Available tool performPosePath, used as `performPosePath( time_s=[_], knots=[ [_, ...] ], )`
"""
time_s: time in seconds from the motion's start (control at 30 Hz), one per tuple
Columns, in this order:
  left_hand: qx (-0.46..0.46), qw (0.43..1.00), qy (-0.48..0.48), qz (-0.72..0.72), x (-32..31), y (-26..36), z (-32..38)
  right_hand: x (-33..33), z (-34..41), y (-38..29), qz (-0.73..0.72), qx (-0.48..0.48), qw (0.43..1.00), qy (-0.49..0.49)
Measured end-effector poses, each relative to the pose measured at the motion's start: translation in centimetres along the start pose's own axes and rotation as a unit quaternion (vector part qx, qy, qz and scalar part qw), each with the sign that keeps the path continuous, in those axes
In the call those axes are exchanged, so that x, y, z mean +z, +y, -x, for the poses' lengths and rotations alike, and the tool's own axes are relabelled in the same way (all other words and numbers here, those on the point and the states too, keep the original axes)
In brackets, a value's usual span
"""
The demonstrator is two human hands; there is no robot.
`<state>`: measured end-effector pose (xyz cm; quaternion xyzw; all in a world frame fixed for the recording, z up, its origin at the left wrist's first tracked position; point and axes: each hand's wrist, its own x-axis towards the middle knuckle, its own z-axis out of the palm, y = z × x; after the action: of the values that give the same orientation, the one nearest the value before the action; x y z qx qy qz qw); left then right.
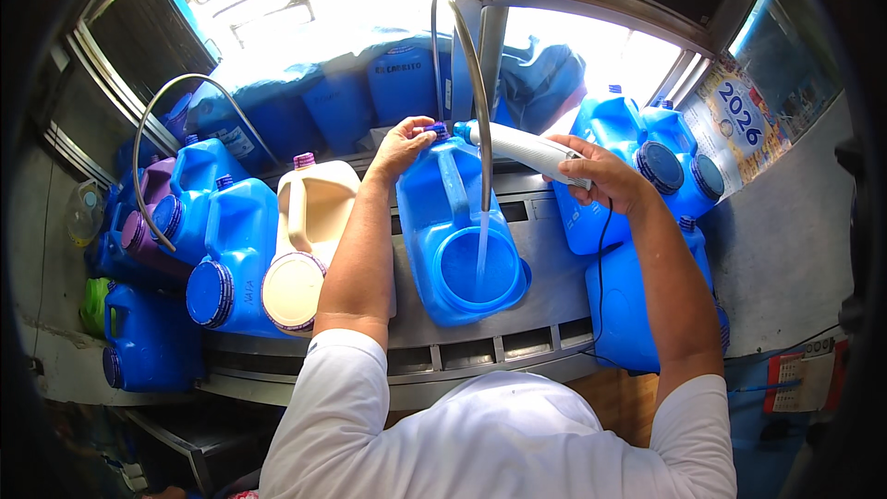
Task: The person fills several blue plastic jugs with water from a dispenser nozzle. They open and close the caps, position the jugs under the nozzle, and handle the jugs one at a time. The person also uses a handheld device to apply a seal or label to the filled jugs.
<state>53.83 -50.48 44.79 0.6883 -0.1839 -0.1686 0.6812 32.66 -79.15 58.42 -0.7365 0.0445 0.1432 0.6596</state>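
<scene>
A translucent blue water jug (454,184) lies in front of me on the metal counter, its wide mouth (478,267) uncovered. Water streams into that mouth from a curved metal filling pipe (483,90). With thumb and fingers, my left hand (402,149) grips the jug's small spout cap (438,130), which has a purple band. My right hand (603,173) holds a white corded hand-held blower (523,147). Its blue nozzle (466,130) points at the cap from the right, a short gap away.
To the left stand a cream jug (326,201), a capped blue jug (242,242) and several others, with a second curved pipe (142,152) over them. More blue jugs (599,128) crowd the right side. The blower's black cord (601,291) hangs down across the counter's front edge.
</scene>
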Motion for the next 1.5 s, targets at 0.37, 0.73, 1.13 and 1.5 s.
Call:
performPosePath(
  time_s=[0.37, 0.73, 1.13, 1.5],
  knots=[
    [0.01, 1.0, 0.017, 0.015, 0.4, 0.0, 0.1, -0.3, 0.0, 0.0, 0.01, 0.0, 1.0, 0.001],
    [0.029, 0.998, 0.053, -0.019, 0.8, -0.8, -0.5, -0.1, -0.1, -0.3, 0.02, 0.004, 1.0, 0.007],
    [-0.004, 0.999, 0.049, -0.014, 1.0, 0.1, 0.1, 0.1, -0.2, -0.6, 0.037, 0.002, 0.999, 0.009],
    [-0.016, 0.999, 0.038, 0.002, 1.0, 0.2, 0.0, -0.5, -0.1, -0.3, 0.037, -0.01, 0.999, 0.01]
  ],
)
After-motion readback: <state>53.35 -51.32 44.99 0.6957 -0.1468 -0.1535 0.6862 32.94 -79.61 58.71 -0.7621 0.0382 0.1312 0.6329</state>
